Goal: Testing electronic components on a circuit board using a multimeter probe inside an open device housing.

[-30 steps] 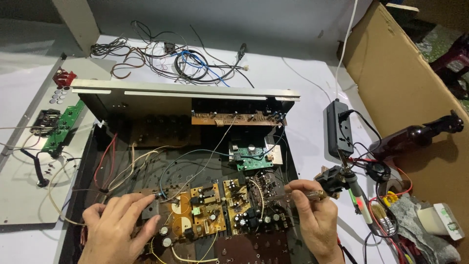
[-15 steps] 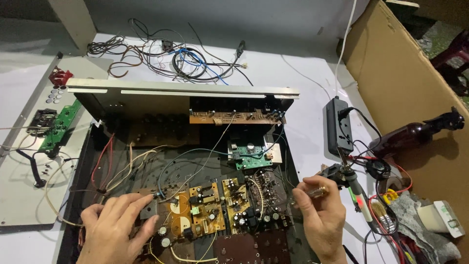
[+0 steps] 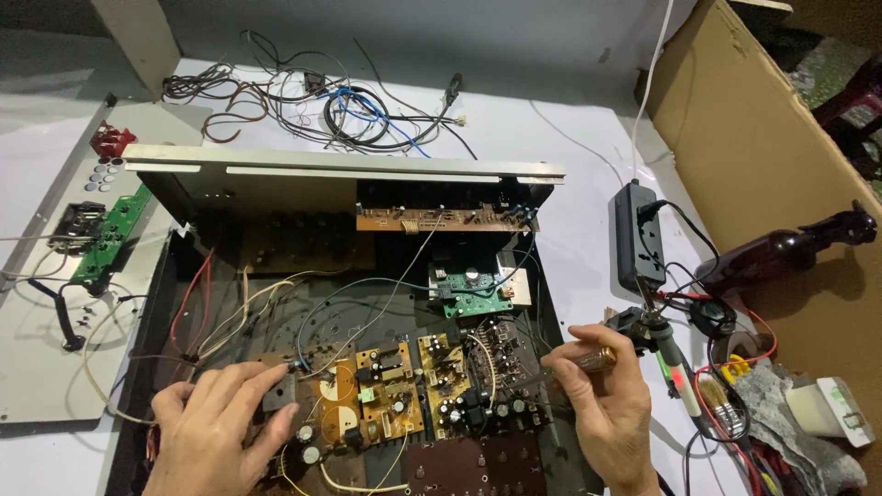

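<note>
Left hand (image 3: 216,427) presses flat on the brown circuit board (image 3: 386,404) in the open black metal chassis (image 3: 152,303), gripping nothing; right hand (image 3: 611,413) pinches a slim brass-tipped tool (image 3: 588,360) near the board's right edge — board looks stiff but fragile, best held by its edges.

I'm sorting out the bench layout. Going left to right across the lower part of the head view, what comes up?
Left hand → brown circuit boards → right hand holding a brass-coloured tool → paintbrush → white box.
</note>
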